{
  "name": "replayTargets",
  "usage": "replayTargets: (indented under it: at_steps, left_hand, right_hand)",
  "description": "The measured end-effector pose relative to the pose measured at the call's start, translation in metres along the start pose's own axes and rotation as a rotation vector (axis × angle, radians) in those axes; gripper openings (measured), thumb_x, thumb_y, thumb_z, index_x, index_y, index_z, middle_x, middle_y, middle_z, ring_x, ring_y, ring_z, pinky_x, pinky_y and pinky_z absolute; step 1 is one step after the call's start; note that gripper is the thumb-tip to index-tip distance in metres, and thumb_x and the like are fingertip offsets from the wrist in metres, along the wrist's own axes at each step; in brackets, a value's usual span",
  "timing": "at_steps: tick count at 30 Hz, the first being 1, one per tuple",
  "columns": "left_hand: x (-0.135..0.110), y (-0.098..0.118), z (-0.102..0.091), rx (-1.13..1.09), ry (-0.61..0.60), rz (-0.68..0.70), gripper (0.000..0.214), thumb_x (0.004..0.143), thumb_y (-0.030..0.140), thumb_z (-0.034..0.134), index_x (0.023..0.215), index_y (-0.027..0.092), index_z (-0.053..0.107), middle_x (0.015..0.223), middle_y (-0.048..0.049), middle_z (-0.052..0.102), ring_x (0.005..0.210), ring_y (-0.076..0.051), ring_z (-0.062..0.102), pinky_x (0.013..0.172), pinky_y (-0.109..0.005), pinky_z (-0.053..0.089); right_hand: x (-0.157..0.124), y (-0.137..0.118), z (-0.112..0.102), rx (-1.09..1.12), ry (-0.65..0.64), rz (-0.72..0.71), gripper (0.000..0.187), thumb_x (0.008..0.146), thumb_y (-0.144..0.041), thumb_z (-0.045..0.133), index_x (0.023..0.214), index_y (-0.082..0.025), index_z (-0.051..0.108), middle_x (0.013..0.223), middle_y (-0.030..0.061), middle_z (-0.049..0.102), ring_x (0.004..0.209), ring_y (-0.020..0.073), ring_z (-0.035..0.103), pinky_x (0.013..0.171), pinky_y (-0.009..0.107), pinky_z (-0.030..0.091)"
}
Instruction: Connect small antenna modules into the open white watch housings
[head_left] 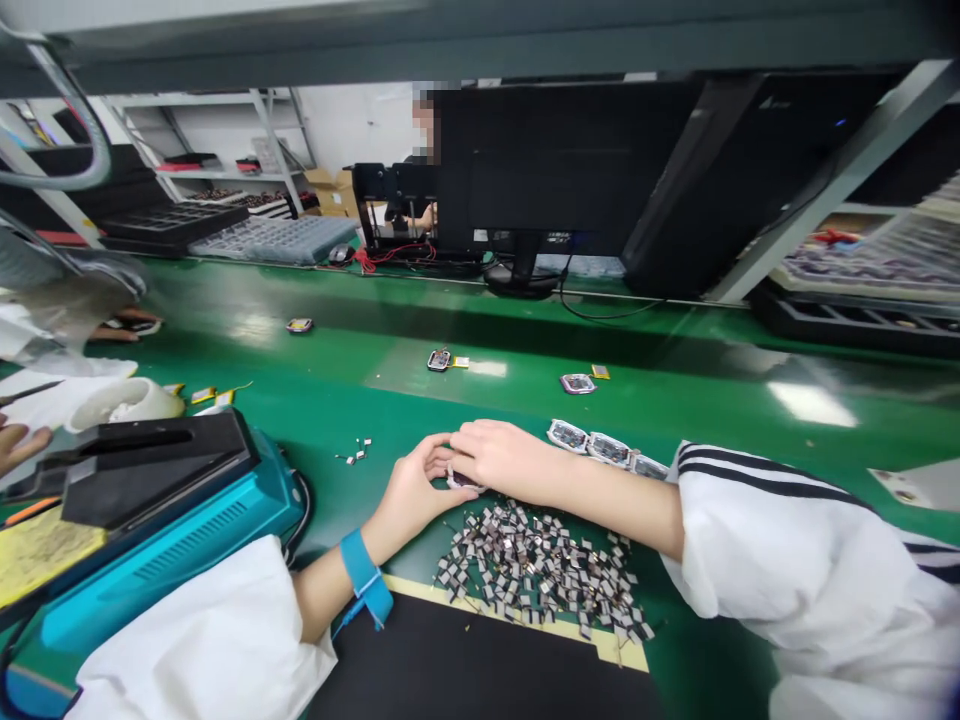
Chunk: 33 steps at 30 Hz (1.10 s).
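Note:
A small watch-like device housing point(463, 482), pale-rimmed with a dark inside, sits between both hands just above the green bench. My left hand point(412, 490), with a blue strap point(362, 565) on its wrist, curls thumb and fingers round the near left side. From the right, my right hand point(499, 455) reaches over the housing and grips it, its fingertips partly hidden behind the left fingers. Close below lies a heap of small silvery parts with dark leads point(536, 560). Open housings with circuit boards point(609, 449) stand in a row beyond my right forearm.
A teal soldering station point(180, 540) with a yellow sponge point(52, 550) stands at left. A black mat point(480, 665) lies in front. Farther back are device housings with yellow batteries point(439, 360), a monitor point(555, 170) and a shelf overhead. A co-worker's hand point(19, 445) shows at far left.

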<state>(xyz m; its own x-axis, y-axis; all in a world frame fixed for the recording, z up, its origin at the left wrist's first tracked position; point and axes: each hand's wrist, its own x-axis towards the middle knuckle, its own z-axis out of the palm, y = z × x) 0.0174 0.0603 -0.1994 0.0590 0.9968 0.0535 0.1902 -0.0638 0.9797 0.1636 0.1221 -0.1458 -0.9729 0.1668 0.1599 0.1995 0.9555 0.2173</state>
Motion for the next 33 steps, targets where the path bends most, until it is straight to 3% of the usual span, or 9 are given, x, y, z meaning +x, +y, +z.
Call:
replayTargets:
  at_steps: [3, 6, 10, 14, 17, 22, 24, 28, 33]
  left_hand:
    - [0.015, 0.006, -0.010, 0.163, 0.103, 0.056, 0.054, 0.062, 0.024, 0.069, 0.107, 0.015, 0.041, 0.095, -0.0063, 0.062, 0.087, -0.014, 0.060, 0.082, -0.029, 0.049]
    - [0.048, 0.006, -0.029, 0.324, 0.295, 0.081, 0.050, 0.066, 0.028, 0.066, 0.108, 0.016, 0.042, 0.100, -0.0067, 0.060, 0.093, -0.016, 0.058, 0.087, -0.031, 0.045]
    - [0.095, -0.005, -0.059, 0.516, 0.496, 0.003, 0.049, 0.067, 0.024, 0.065, 0.109, 0.014, 0.043, 0.103, -0.0105, 0.059, 0.101, -0.023, 0.053, 0.091, -0.039, 0.039]
    - [0.110, -0.010, -0.070, 0.682, 0.530, -0.030, 0.044, 0.068, 0.017, 0.060, 0.110, 0.010, 0.045, 0.106, -0.0162, 0.056, 0.116, -0.032, 0.038, 0.097, -0.050, 0.027]
    - [0.100, 0.002, -0.058, 0.765, 0.423, 0.097, 0.042, 0.075, 0.012, 0.048, 0.116, 0.009, 0.041, 0.120, -0.0168, 0.046, 0.124, -0.028, 0.028, 0.103, -0.047, 0.019]
    - [0.067, 0.026, -0.010, 0.809, -0.210, 0.400, 0.034, 0.077, 0.018, 0.051, 0.110, 0.025, 0.051, 0.117, 0.0002, 0.053, 0.110, -0.015, 0.047, 0.098, -0.027, 0.035]
    - [0.059, 0.027, 0.007, 0.816, -0.372, 0.459, 0.032, 0.076, 0.022, 0.053, 0.108, 0.027, 0.053, 0.118, 0.0010, 0.052, 0.110, -0.014, 0.047, 0.096, -0.026, 0.037]
    - [0.055, 0.017, 0.020, 0.852, -0.427, 0.480, 0.025, 0.081, 0.020, 0.045, 0.102, 0.022, 0.057, 0.116, -0.0050, 0.053, 0.108, -0.019, 0.048, 0.094, -0.034, 0.038]
    - [0.044, 0.017, 0.000, 0.849, -0.379, 0.483, 0.026, 0.082, 0.018, 0.044, 0.105, 0.020, 0.056, 0.117, -0.0059, 0.051, 0.110, -0.019, 0.045, 0.096, -0.034, 0.036]
  right_hand:
    - [-0.036, 0.010, 0.002, 0.004, 0.116, 0.357, 0.023, 0.083, -0.031, 0.047, 0.094, -0.016, 0.059, 0.087, 0.0066, 0.055, 0.082, 0.0163, 0.050, 0.070, 0.027, 0.043]
    - [-0.079, 0.014, 0.018, -0.117, 0.168, 0.671, 0.044, 0.080, -0.047, 0.044, 0.101, -0.010, 0.057, 0.089, 0.0117, 0.054, 0.083, 0.0209, 0.051, 0.071, 0.032, 0.044]
    - [-0.112, 0.010, 0.040, -0.129, 0.190, 0.701, 0.043, 0.083, -0.043, 0.040, 0.103, -0.010, 0.056, 0.086, 0.0115, 0.055, 0.077, 0.0196, 0.052, 0.071, 0.034, 0.044]
    - [-0.119, 0.005, 0.041, -0.037, 0.191, 0.655, 0.037, 0.084, -0.037, 0.041, 0.105, -0.011, 0.055, 0.089, 0.0110, 0.055, 0.081, 0.0194, 0.052, 0.072, 0.034, 0.045]
    - [-0.127, 0.008, 0.039, -0.007, 0.171, 0.634, 0.035, 0.083, -0.036, 0.043, 0.106, -0.013, 0.055, 0.092, 0.0100, 0.055, 0.082, 0.0188, 0.052, 0.071, 0.032, 0.046]
    - [-0.149, 0.019, 0.039, 0.041, 0.129, 0.614, 0.036, 0.082, -0.037, 0.044, 0.108, -0.014, 0.054, 0.095, 0.0091, 0.054, 0.085, 0.0185, 0.051, 0.075, 0.032, 0.046]
    - [-0.157, 0.022, 0.037, 0.050, 0.123, 0.615, 0.037, 0.082, -0.038, 0.045, 0.108, -0.014, 0.054, 0.096, 0.0094, 0.053, 0.087, 0.0191, 0.050, 0.076, 0.033, 0.045]
    - [-0.155, 0.017, 0.029, 0.028, 0.182, 0.630, 0.039, 0.080, -0.041, 0.046, 0.106, -0.013, 0.054, 0.097, 0.0103, 0.053, 0.088, 0.0206, 0.050, 0.077, 0.034, 0.044]
    - [-0.098, 0.005, 0.029, 0.215, 0.192, 0.620, 0.038, 0.080, -0.038, 0.048, 0.109, -0.013, 0.051, 0.102, 0.0093, 0.052, 0.094, 0.0208, 0.048, 0.082, 0.034, 0.043]
